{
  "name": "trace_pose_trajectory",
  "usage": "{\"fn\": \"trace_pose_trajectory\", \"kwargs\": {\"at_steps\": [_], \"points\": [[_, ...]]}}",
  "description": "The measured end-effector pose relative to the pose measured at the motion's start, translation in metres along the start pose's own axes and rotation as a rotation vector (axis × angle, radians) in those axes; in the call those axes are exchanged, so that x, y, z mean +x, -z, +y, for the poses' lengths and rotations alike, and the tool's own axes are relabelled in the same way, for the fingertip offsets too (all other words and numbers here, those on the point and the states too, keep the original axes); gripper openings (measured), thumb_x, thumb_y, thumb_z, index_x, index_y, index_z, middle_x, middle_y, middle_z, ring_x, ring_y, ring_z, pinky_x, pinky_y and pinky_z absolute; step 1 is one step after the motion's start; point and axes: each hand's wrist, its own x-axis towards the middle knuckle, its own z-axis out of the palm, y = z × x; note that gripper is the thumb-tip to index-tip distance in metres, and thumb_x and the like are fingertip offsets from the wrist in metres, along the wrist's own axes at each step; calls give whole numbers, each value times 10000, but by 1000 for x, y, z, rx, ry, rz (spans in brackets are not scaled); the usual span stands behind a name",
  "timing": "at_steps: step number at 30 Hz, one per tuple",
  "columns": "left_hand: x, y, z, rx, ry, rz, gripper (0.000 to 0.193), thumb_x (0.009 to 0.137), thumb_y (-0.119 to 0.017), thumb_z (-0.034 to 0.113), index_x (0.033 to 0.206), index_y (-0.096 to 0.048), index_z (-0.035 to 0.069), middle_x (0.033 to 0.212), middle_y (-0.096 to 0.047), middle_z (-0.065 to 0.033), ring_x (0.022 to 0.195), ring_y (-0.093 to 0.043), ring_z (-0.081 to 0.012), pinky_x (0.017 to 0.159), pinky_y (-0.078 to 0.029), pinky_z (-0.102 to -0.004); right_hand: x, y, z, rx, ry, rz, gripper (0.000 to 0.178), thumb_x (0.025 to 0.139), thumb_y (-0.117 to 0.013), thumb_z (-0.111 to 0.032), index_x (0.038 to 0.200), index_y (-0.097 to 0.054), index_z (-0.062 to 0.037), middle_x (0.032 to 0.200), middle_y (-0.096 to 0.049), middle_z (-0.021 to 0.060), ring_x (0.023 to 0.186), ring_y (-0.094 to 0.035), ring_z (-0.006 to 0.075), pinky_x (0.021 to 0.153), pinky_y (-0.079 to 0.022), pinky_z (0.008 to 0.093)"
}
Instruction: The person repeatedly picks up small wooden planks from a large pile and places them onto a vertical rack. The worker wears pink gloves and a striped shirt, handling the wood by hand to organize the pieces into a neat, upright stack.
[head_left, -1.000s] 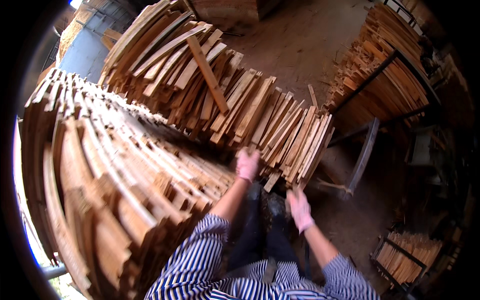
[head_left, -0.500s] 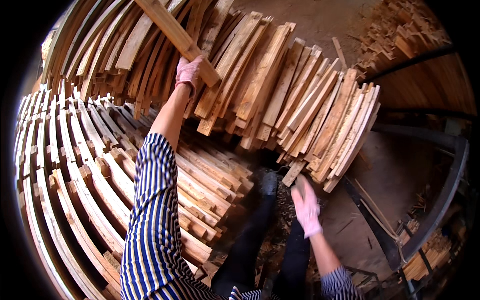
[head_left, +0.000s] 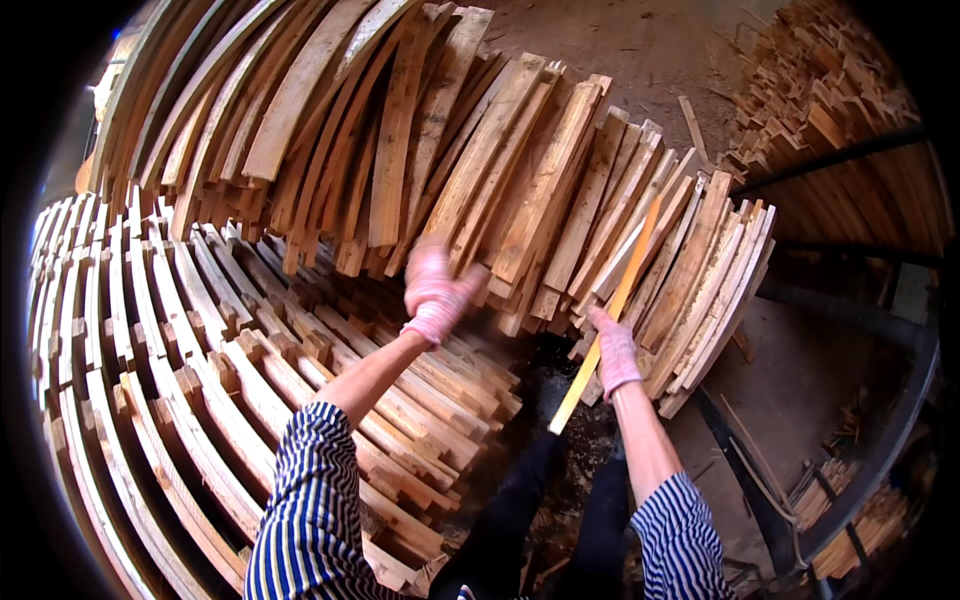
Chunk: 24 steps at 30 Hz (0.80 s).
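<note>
My left hand (head_left: 436, 292), in a pink-and-white knitted glove, is blurred beside the near ends of the upright-leaning wooden boards (head_left: 480, 165). Its thumb stands away from the fingers and no board shows in its grip. In a matching glove, my right hand (head_left: 616, 350) closes at the edge of a long, narrow yellow strip (head_left: 610, 325). That strip slants across the boards, its lower end near my leg; part of the grip is hidden.
At the left, slatted layers of pale boards (head_left: 190, 345) are stacked with small spacer blocks. A dark metal frame (head_left: 900, 400) stands at the right. More cut wood (head_left: 820, 110) is piled at the far right. Sawdust covers the floor (head_left: 640, 45) behind the boards.
The board that my left hand held is out of its grip, and that hand has come down and right. A yellow strip now shows at my right hand, which has moved up slightly.
</note>
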Motion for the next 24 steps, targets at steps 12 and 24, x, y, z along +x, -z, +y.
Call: {"fn": "trace_pose_trajectory", "kwargs": {"at_steps": [12,24], "points": [[40,-55,-134,-1131,860,-54,826,899,-711,542,1474,-420,25,1378,-551,-174,1201,-574,-282,995,-509,-408,83,-260,-15,-710,297,-196,1334,694,-776,-701,1622,40,-200,1655,-22,286,1538,-81,427,1230,-218,467],[-57,-79,90,-1039,617,-609,756,930,-534,653,1371,-513,39,1283,-610,-190,1241,-533,-298,1051,-417,-439,64,-2,-108,-48,-40,-693,762,762,-883,-295,1369,-513,-20,1140,-684,204,968,-711,320,850,-604,491]]}}
